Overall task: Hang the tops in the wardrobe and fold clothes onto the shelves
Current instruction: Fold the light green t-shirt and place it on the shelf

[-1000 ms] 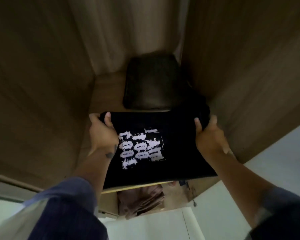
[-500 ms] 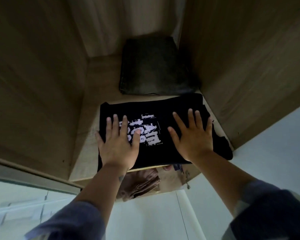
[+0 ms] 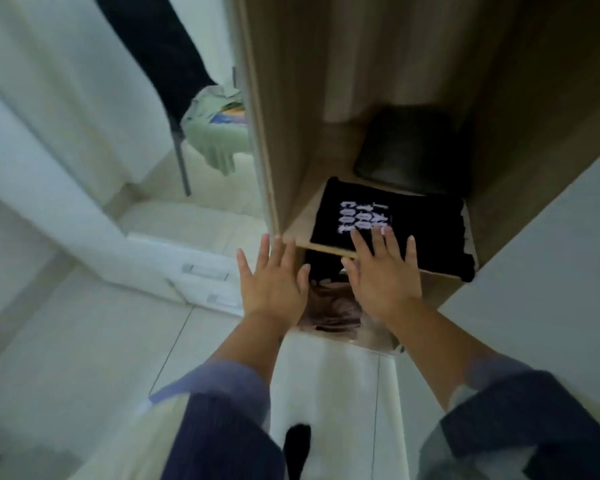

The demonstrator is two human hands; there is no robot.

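Nearest to us our two forearms reach forward out of dark blue sleeves [image 3: 222,420], and both hands show their backs with fingers straight and spread, gripping nothing. Our left hand [image 3: 272,284] hangs in the air just in front of the shelf [image 3: 293,233], its fingertips level with the shelf's front edge and off to the left of the garment; it touches nothing that we can see. Our right hand [image 3: 383,275] is beside it, fingers fanned over the near edge of the folded black T-shirt [image 3: 420,226]; whether the fingertips rest on the cloth or float just above it we cannot tell. Below the shelf edge, between our wrists, some brownish folded fabric [image 3: 333,306] sits on a lower level. The T-shirt itself lies flat on the shelf with its white lettering facing up, its right end drooping a little over the front edge. Behind it, deeper on the same shelf, is a dark folded item [image 3: 413,150] near the back wall. We judge that this piece is placed, so the folding step for it is done; the next move calls for fetching another garment. Far to the left, outside the wardrobe, a pale green garment [image 3: 215,133] is draped on a chair [image 3: 182,161], which looks a likely candidate.
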